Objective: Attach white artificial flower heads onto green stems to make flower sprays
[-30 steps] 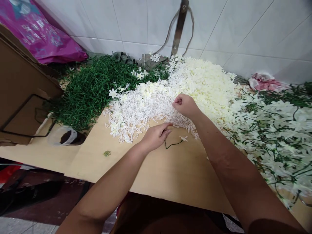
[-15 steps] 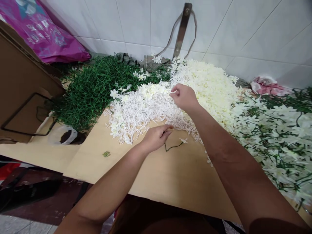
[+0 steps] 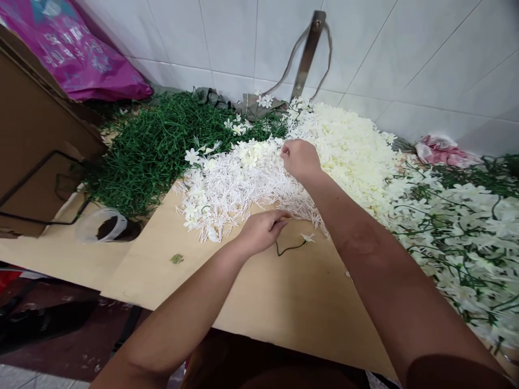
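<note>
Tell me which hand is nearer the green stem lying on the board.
Left. The left hand pinches one end of the green stem; the right hand is farther back, on the white flower pile.

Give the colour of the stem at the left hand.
Dark green; the stem shows best in head view.

i have just one view, from the camera on the head, looking forward and steeply down over both forearms. it sits close above the worktop point(image 3: 284, 292), with the left hand point(image 3: 261, 229) near centre and the right hand point(image 3: 299, 159) just beyond it. past both hands, the tiled wall point(image 3: 243, 38) closes the frame.
</note>
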`<state>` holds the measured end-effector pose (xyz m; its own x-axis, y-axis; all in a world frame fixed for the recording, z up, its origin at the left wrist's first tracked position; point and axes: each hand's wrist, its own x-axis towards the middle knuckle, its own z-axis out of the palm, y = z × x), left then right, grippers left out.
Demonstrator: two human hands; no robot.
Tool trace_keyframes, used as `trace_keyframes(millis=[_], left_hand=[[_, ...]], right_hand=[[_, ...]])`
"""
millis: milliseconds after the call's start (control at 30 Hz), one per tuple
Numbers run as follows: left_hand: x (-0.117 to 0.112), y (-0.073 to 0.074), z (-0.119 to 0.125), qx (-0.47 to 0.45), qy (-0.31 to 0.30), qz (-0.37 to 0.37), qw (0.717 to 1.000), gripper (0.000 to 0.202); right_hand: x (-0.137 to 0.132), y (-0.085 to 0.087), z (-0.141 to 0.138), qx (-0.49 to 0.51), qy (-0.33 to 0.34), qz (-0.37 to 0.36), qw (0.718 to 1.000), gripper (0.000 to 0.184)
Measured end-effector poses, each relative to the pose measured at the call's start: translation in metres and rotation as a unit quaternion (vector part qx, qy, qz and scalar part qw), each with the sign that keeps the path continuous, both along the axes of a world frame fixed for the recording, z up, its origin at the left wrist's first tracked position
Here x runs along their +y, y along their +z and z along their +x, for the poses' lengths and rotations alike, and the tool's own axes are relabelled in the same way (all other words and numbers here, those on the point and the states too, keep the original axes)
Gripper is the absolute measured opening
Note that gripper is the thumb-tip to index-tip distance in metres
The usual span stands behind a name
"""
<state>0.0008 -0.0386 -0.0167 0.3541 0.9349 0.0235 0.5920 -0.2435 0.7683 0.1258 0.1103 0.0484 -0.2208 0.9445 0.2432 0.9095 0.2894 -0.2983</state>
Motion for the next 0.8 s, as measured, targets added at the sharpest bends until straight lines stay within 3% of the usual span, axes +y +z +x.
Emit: trace_keyframes(millis=[100, 233, 333, 400, 533, 633, 733, 800], left_hand=[[0.003, -0.006, 0.000, -0.040, 0.019, 0.029, 0.999, 0.031], [0.009, -0.008, -0.002, -0.119, 0.112, 0.078, 0.983, 0.027], [0.011, -0.002, -0.003, -0.242, 0.157, 0.013, 0.957, 0.023], [0.012, 0.001, -0.004, -0.305, 0.151, -0.037, 0.940, 0.024], [0.011, 0.004, -0.006, -0.343, 0.143, -0.068, 0.926, 0.034], [0.012, 0.002, -0.006, -0.349, 0.159, -0.087, 0.919, 0.032], [0.013, 0.002, -0.006, -0.362, 0.164, -0.099, 0.912, 0.030], [0.014, 0.002, -0.006, -0.378, 0.155, -0.108, 0.906, 0.027]], right_hand=[[-0.016, 0.003, 0.011, 0.083, -0.001, 0.037, 0.996, 0.010], [-0.059, -0.013, 0.025, 0.168, 0.033, 0.042, 0.984, 0.008], [-0.093, -0.029, 0.027, 0.174, 0.082, 0.038, 0.981, 0.011], [-0.107, -0.036, 0.025, 0.164, 0.121, 0.046, 0.978, 0.015], [-0.117, -0.044, 0.021, 0.153, 0.175, 0.054, 0.971, 0.022], [-0.118, -0.046, 0.022, 0.184, 0.170, 0.020, 0.968, 0.018], [-0.119, -0.044, 0.025, 0.269, 0.143, -0.043, 0.952, 0.011], [-0.119, -0.041, 0.028, 0.352, 0.124, -0.103, 0.922, 0.008]])
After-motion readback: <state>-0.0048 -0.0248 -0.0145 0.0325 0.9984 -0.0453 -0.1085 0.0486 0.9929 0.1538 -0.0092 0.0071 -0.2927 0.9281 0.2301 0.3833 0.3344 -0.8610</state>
